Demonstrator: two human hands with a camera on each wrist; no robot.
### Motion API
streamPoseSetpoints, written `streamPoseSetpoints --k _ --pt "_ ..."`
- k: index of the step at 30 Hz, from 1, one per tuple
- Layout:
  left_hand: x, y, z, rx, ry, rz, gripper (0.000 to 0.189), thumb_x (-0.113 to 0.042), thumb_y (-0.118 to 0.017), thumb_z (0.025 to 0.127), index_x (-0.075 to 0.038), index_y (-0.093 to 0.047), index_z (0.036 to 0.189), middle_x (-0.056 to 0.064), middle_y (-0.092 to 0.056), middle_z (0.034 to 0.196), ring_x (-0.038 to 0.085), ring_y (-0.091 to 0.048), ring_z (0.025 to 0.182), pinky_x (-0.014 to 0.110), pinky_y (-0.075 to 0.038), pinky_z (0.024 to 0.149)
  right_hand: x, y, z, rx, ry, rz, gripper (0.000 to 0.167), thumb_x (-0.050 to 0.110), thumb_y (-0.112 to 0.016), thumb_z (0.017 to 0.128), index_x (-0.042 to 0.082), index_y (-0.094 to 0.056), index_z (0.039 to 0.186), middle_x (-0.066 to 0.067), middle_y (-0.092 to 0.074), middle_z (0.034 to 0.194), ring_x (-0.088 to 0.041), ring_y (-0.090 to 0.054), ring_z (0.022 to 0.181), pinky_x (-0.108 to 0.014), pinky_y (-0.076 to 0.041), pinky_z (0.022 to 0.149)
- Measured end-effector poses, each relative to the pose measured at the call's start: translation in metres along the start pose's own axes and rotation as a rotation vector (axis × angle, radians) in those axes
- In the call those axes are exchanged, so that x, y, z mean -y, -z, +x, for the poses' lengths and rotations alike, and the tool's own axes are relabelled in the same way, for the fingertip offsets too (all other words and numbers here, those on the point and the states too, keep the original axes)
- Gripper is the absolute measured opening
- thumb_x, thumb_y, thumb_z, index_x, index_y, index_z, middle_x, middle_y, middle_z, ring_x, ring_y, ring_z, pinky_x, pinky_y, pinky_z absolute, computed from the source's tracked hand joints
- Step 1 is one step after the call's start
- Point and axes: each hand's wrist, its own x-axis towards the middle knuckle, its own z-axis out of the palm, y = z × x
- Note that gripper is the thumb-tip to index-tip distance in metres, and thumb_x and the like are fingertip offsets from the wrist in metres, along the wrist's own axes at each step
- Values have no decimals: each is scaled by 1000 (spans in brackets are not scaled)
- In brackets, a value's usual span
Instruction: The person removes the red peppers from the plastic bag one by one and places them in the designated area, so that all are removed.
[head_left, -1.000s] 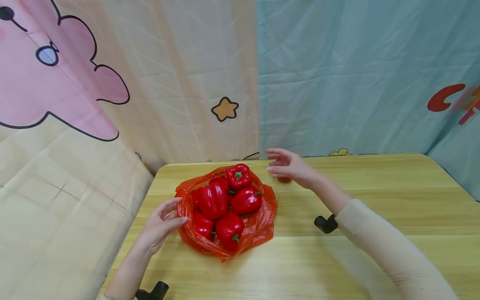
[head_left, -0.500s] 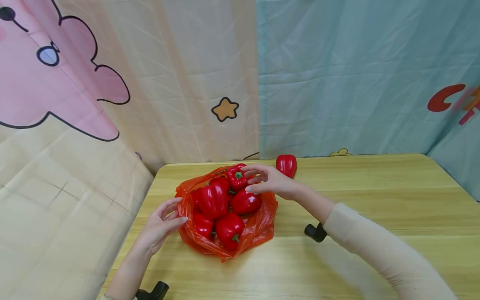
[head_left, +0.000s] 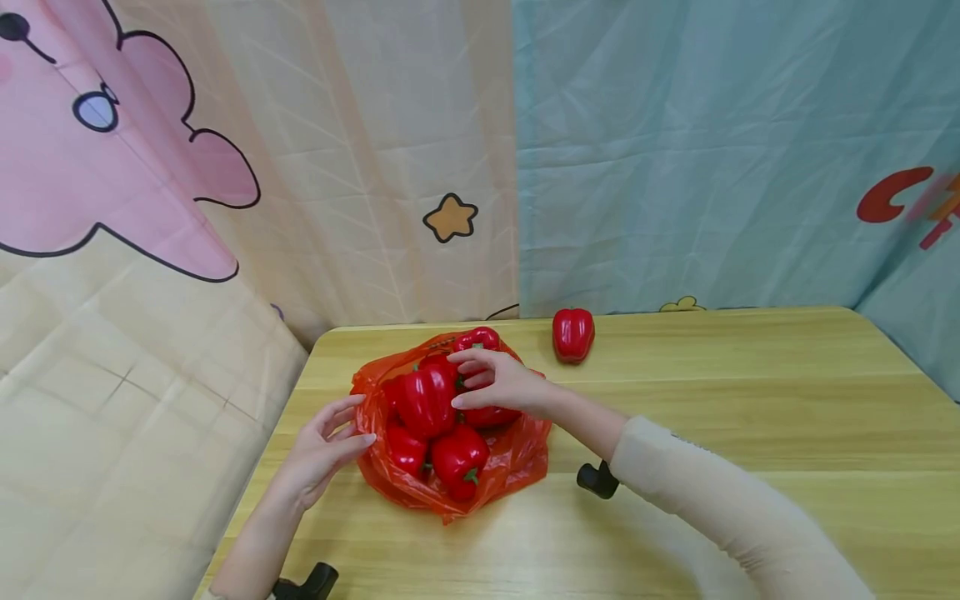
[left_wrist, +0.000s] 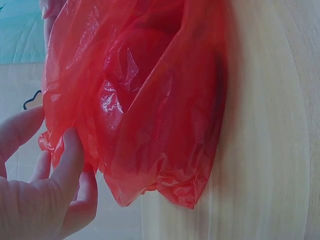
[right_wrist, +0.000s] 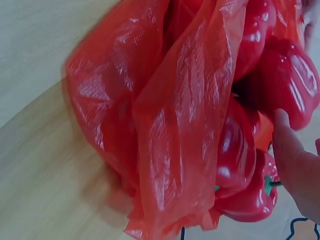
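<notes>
A red plastic bag (head_left: 517, 471) stands wide-mouthed on the table, with several shiny red bell peppers in it. My left hand (head_left: 322, 450) is at the bag's left side, thumb and fingers apart, fingertips against the plastic (left_wrist: 135, 115). Over the pile reaches my right hand (head_left: 502, 383), fingers spread and bent, nothing in its grip. Its thumb tip is right at a large bell pepper (head_left: 426, 404), also seen in the right wrist view (right_wrist: 290, 82). The hand partly hides two other peppers. A lone bell pepper (head_left: 573, 335) stands outside the bag.
The light wooden table (head_left: 750, 392) extends to the right of the bag. Behind its far edge hangs a patterned curtain (head_left: 675, 167), and another cloth (head_left: 135, 400) borders the left side. Black wrist mounts (head_left: 597, 481) stick out below both wrists.
My right hand has moved left from the lone bell pepper at the back to over the bag, leaving that pepper standing on the table. My left hand has stayed in place.
</notes>
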Motion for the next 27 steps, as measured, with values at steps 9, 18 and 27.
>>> streamPoseSetpoints --k 9,18,27 --pt "2 1 0 8 1 -8 59 0 -59 88 -2 -30 139 18 -32 135 9 -58 98 27 -52 83 -3 -18 9 -43 -14 -49 65 18 -73 79 16 -43 137 -11 -47 129 -29 -50 112 -39 -53 81" --pt "2 1 1 9 7 -5 59 -1 -59 88 -3 -30 140 18 -32 135 9 -58 99 27 -52 83 -6 -34 17 -118 -74 -61 74 23 -76 76 20 -37 139 -9 -46 128 -28 -50 111 -41 -54 79" --pt "2 0 1 14 8 -9 59 0 -59 88 -3 -29 140 18 -32 135 10 -58 99 28 -52 83 -9 -47 22 -164 -102 -18 79 27 -79 73 22 -34 138 -6 -46 127 -27 -46 114 -44 -53 79"
